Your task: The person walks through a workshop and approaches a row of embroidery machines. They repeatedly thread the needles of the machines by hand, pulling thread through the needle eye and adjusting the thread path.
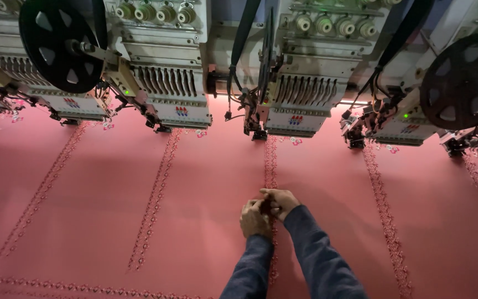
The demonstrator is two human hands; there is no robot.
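My left hand (254, 217) and my right hand (279, 201) rest together on a stretched pink fabric (327, 210), fingers curled and touching each other. They sit right over a vertical embroidered strip (270, 163) that runs down from the middle embroidery head (297, 94). The fingertips pinch at something on the strip; it is too small to make out. Both arms wear dark blue sleeves.
A row of embroidery machine heads lines the far edge, including one (167, 88) to the left. Black reels hang at upper left (59, 44) and upper right (463, 80). More embroidered strips (153, 205) (385, 213) run down the fabric.
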